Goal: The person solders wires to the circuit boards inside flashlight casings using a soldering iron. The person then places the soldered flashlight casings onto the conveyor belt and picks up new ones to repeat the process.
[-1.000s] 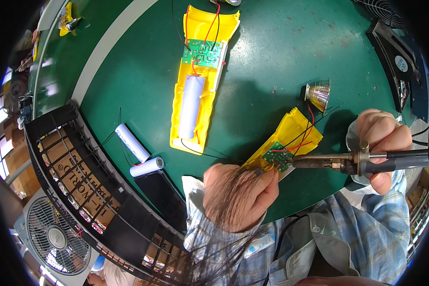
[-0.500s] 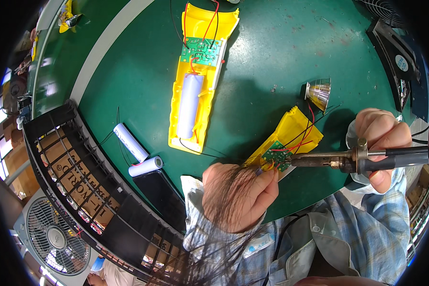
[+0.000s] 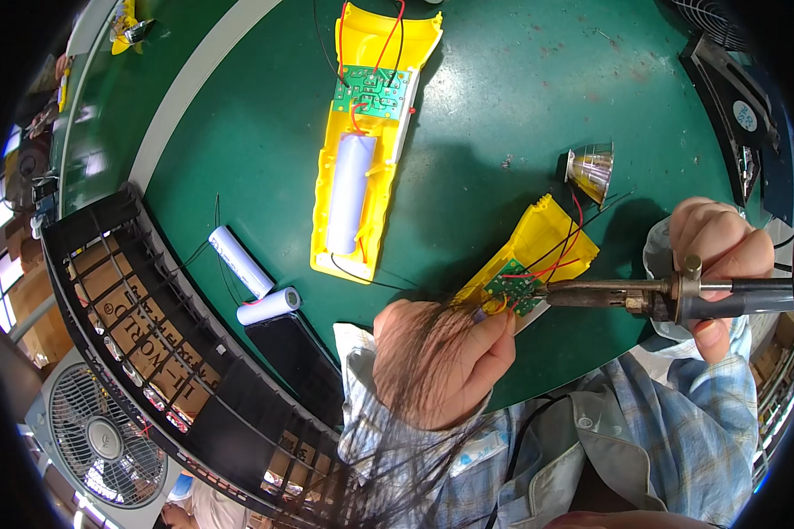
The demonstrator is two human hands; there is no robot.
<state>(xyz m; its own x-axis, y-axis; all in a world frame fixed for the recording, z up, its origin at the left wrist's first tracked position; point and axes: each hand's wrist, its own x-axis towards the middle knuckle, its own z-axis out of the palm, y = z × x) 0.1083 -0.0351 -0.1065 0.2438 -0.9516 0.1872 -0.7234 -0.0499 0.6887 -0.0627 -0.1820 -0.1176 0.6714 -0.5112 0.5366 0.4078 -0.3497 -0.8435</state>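
**Green circuit board meets the iron's tip**

Green circuit board (image 3: pixel 509 291) sits pinched in your left hand (image 3: pixel 437 361), at the near end of a yellow casing half (image 3: pixel 538 242) on the tabletop (image 3: pixel 503 106). Your right hand (image 3: pixel 719 256) is closed around the soldering iron (image 3: pixel 662 295), its tip touching the board. Just beyond lies a silver reflector cone (image 3: pixel 589 169). Farther off rests a second yellow casing (image 3: pixel 362 150) holding a white battery cell (image 3: pixel 348 194).

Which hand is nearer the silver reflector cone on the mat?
Right. The right hand, gripping the soldering iron, sits just right of and below the silver reflector cone. The left hand is lower left, farther off.
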